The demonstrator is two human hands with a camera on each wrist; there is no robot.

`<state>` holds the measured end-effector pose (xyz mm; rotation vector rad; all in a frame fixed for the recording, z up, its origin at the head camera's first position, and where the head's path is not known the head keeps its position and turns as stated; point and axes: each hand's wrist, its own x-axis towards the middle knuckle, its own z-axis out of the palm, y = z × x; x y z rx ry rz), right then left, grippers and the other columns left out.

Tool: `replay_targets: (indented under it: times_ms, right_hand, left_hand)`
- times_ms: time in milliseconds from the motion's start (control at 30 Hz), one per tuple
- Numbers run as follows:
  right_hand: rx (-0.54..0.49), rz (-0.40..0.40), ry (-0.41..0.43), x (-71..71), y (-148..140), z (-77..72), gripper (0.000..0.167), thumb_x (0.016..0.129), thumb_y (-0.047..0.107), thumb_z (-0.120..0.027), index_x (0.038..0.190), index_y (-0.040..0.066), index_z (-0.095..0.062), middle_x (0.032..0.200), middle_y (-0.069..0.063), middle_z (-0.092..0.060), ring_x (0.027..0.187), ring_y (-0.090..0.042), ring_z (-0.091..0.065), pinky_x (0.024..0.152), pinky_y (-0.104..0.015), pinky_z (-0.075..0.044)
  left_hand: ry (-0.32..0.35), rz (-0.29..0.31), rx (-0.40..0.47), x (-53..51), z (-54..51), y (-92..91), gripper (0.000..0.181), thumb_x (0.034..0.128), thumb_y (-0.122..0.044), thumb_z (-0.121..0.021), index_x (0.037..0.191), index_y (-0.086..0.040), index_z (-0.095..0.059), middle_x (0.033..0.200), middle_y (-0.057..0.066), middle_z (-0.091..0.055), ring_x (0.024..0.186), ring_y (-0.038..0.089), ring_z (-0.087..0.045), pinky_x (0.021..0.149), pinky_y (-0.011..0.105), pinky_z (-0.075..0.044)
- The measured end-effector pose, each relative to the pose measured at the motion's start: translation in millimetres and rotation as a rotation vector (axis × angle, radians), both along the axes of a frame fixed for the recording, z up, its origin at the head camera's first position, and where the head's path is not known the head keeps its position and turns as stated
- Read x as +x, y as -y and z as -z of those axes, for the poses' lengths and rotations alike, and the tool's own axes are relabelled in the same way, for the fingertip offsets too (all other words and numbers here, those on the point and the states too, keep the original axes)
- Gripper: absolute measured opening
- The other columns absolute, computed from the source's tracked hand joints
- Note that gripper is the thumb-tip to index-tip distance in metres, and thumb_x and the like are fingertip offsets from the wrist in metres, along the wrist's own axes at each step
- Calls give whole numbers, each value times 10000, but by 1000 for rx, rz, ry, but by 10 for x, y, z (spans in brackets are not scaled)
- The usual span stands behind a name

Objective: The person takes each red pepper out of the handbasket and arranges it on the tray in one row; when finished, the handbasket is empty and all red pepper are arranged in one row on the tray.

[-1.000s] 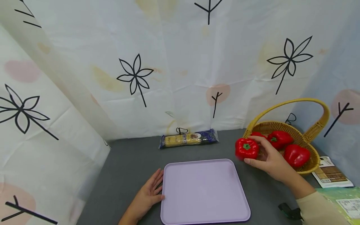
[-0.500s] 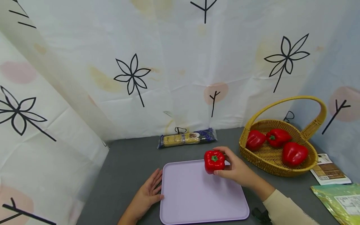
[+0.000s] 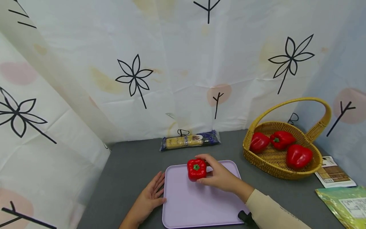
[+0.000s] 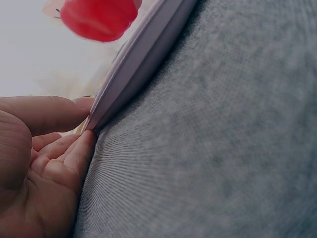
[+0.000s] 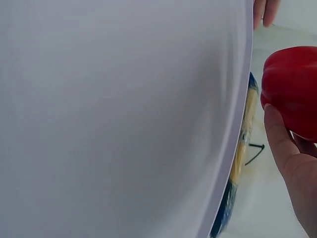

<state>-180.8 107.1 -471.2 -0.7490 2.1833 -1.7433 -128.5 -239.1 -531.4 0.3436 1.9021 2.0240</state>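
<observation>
A red bell pepper (image 3: 196,170) with a green stem is gripped by my right hand (image 3: 221,176) above the upper part of the lilac tray (image 3: 206,203). The right wrist view shows the thumb or a finger against the side of the pepper (image 5: 292,91). At the tray's left edge, my left hand (image 3: 145,202) touches the rim with its fingers extended. In the left wrist view, that hand (image 4: 47,158) has its thumb and fingertips at the rim of the tray (image 4: 133,59).
A yellow wicker basket (image 3: 274,168) with several red peppers, among them one (image 3: 299,156) at its right, stands at the right. Behind the tray lies a yellow-blue packet (image 3: 190,141). A brown-white packet (image 3: 335,173) and a green packet (image 3: 343,203) lie at the far right.
From the basket, my right hand has carried the pepper leftward over the tray. My left hand has stayed at the tray's left edge.
</observation>
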Motion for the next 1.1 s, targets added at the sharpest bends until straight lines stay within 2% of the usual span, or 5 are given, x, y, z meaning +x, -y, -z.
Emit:
replay_targets:
  times_ms: [367, 600, 900, 1100]
  right_hand:
    - [66, 25, 15, -136, 441, 100, 760, 924, 129, -902, 1558, 70, -487, 1484, -100, -544, 1321, -337, -573, 987, -406, -608]
    - [98, 30, 3, -225, 633, 155, 756, 918, 157, -914, 1548, 85, -502, 1483, -107, -536, 1321, -338, -571, 1029, -459, -587]
    - [136, 34, -35, -280, 858, 123, 789, 899, 166, -936, 1549, 54, -503, 1484, -138, -541, 1320, -334, -583, 1081, -517, -548]
    - [142, 43, -26, -302, 955, 115, 801, 899, 168, -937, 1556, 66, -492, 1500, -137, -531, 1349, -332, -568, 1098, -519, -535]
  left_hand:
    - [19, -18, -7, 8, -10, -13, 1076, 902, 196, -726, 1732, -7, -71, 1794, 191, -120, 1637, 337, -126, 1192, 278, -370]
    - [39, -24, -11, 1, -20, -13, 1077, 910, 165, -746, 1737, -23, -82, 1795, 179, -126, 1637, 331, -139, 1195, 293, -366]
    - [53, -27, -10, -4, -23, -2, 1073, 916, 162, -740, 1730, -2, -61, 1794, 199, -98, 1636, 356, -119, 1185, 290, -381]
    - [41, -20, -11, -1, -15, 0, 1066, 916, 160, -741, 1726, 16, -64, 1792, 200, -90, 1632, 366, -116, 1179, 275, -390]
